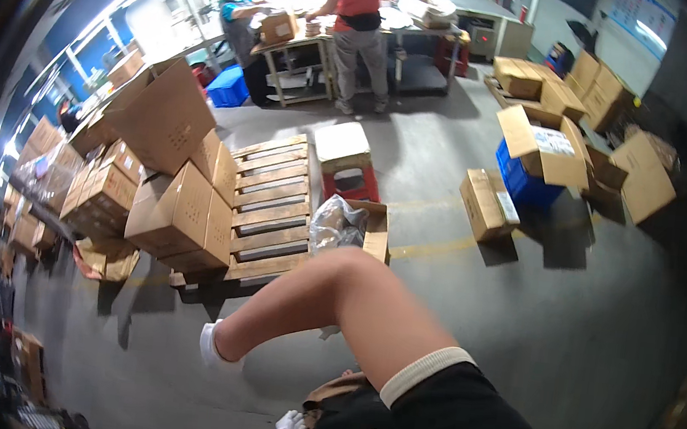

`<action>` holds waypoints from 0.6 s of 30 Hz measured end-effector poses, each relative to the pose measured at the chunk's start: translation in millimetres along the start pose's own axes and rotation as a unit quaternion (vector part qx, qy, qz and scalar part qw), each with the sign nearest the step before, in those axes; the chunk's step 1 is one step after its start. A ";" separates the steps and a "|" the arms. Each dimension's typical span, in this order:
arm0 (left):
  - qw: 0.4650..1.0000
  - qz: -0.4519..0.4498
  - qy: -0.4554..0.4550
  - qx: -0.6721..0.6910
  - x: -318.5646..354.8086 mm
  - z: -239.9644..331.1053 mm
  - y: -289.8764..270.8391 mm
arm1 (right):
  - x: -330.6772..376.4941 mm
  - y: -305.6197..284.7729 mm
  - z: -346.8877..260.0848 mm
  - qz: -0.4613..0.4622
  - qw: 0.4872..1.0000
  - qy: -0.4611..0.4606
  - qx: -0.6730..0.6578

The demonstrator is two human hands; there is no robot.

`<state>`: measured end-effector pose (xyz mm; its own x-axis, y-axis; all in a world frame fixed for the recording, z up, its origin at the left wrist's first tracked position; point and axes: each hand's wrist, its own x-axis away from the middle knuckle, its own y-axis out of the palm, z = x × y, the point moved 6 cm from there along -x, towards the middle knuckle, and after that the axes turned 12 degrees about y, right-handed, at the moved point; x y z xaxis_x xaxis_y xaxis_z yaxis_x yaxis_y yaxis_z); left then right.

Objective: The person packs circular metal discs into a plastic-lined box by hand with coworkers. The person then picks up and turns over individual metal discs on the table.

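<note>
Head view: the person's right arm is coming in from five o'clock, bare below a black sleeve with a pale ribbed cuff. The elbow is lifted toward centre. The white-gloved right hand [214,345] is hanging low at seven o'clock, just off the near corner of the wooden pallet [268,206]. It is too small and turned away to tell how far it is closed, and nothing is showing in it.

The gloved left hand [291,422] is sitting at six o'clock against a brown cardboard piece [334,390] close to the body, probably steadying it. Whether the fingers are gripping it I cannot tell.

Plain brown stacked cartons [178,213] are crowding the pallet's nine o'clock side, probably to keep them off the floor, and one at the top is gaping open. At the pallet's three o'clock edge an open carton [377,234] is holding a crumpled clear plastic bag [334,222], with a red stool [349,183] behind it.

Toward two o'clock a flapped-open box [542,148] is resting on a blue crate [525,184]. A small carton [484,205] with a white label on its end is lying beside a yellow floor line [441,247].

At twelve o'clock two people are working at a workbench [399,26].
</note>
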<state>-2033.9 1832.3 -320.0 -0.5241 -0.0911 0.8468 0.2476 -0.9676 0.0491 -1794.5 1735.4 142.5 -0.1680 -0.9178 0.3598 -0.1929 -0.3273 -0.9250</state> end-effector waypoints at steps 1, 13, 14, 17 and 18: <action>0.998 -0.039 -0.045 0.025 -4.6 0.9 1.4 | 3.4 -1.2 1.3 -0.008 1.000 0.003 0.002; 0.997 -0.019 -0.014 -0.079 -81.9 96.4 75.4 | 161.0 122.5 64.8 -0.131 0.984 0.106 -0.053; 0.997 -0.024 -0.013 -0.073 -87.8 96.7 98.2 | 180.9 133.6 70.8 -0.126 0.985 0.110 -0.051; 0.998 -0.037 -0.004 -0.047 -95.5 100.8 176.1 | 238.5 159.8 85.1 -0.145 0.984 0.107 -0.011; 0.996 -0.032 0.020 -0.078 -92.8 101.1 202.1 | 254.2 162.6 92.2 -0.151 0.983 0.103 0.010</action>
<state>-1852.9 1669.0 -335.1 -0.5673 -0.0350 0.8228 0.0855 -0.9962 0.0166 -1779.4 1428.1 72.3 -0.2986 -0.7142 0.6330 -0.2454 -0.5835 -0.7741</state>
